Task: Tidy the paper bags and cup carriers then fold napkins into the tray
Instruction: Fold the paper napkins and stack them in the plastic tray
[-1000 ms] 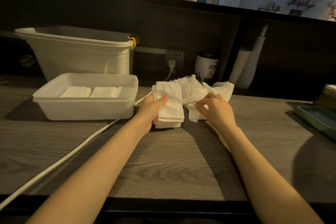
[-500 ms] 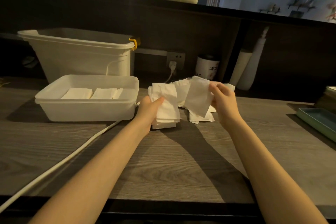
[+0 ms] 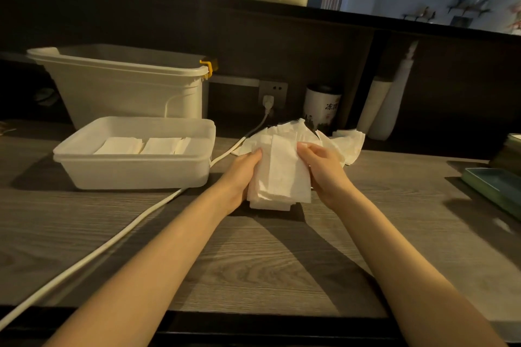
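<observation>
A small stack of folded white paper napkins (image 3: 279, 177) is clamped from both sides above the grey wood-grain table (image 3: 253, 256) by the left hand (image 3: 243, 170) and right hand (image 3: 324, 169), likely to square edges before transfer to the translucent white plastic tray (image 3: 135, 175), just left.

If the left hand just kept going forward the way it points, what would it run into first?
Probably the loose napkin pile just beyond the napkin stack that the left hand grips; past that, the white cable, though depth is unclear.
</observation>
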The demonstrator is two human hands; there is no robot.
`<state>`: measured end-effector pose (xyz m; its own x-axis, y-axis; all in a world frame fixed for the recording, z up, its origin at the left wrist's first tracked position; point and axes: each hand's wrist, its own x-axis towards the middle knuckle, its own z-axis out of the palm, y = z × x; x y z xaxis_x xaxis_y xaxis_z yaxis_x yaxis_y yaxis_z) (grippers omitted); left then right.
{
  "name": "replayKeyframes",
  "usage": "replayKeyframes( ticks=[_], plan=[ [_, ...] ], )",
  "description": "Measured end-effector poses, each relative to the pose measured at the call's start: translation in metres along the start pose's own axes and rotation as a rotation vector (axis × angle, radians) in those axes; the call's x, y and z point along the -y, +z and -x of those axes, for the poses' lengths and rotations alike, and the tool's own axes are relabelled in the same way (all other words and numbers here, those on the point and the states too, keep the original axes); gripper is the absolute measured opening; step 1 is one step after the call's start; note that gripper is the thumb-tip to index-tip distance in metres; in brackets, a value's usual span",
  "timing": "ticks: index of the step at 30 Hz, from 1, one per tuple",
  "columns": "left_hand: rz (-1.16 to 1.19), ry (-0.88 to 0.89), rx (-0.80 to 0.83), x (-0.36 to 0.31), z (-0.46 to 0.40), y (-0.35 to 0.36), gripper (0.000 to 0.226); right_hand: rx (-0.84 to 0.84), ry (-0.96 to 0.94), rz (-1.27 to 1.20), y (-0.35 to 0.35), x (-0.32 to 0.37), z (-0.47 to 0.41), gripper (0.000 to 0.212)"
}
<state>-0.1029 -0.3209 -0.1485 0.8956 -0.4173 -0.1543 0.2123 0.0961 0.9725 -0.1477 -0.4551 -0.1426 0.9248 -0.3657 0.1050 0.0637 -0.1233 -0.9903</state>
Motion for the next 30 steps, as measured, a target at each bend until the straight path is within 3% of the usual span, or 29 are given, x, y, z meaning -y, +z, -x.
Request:
replayKeyframes(
  ticks=[9,14,19,22,26,30],
  plan=[
    [-0.113,0.017,0.089,0.000,0.002,0.001,0.038,-0.104,-0.053,0.049,0.007,-0.004,0.000,0.015],
    [-0.293,0.075,0.169,0.005,0.005,-0.002,0.045,-0.146,-0.041,0.059,0.010,-0.007,0.000,0.016],
    [-0.216,0.095,0.038,0.001,0.001,-0.006,0.047,-0.188,-0.124,0.058,-0.007,-0.001,-0.009,0.011],
    [-0.129,0.086,-0.074,-0.001,-0.002,-0.010,0.042,-0.219,-0.275,0.368,-0.029,-0.006,-0.017,0.014],
    [-0.110,0.075,-0.158,0.001,-0.008,-0.014,0.040,-0.046,-0.359,0.968,-0.049,-0.020,-0.025,0.018],
    [-0.106,0.068,-0.188,0.002,-0.011,-0.016,0.040,-0.017,-0.279,1.147,-0.050,-0.028,-0.026,0.030]
  ],
)
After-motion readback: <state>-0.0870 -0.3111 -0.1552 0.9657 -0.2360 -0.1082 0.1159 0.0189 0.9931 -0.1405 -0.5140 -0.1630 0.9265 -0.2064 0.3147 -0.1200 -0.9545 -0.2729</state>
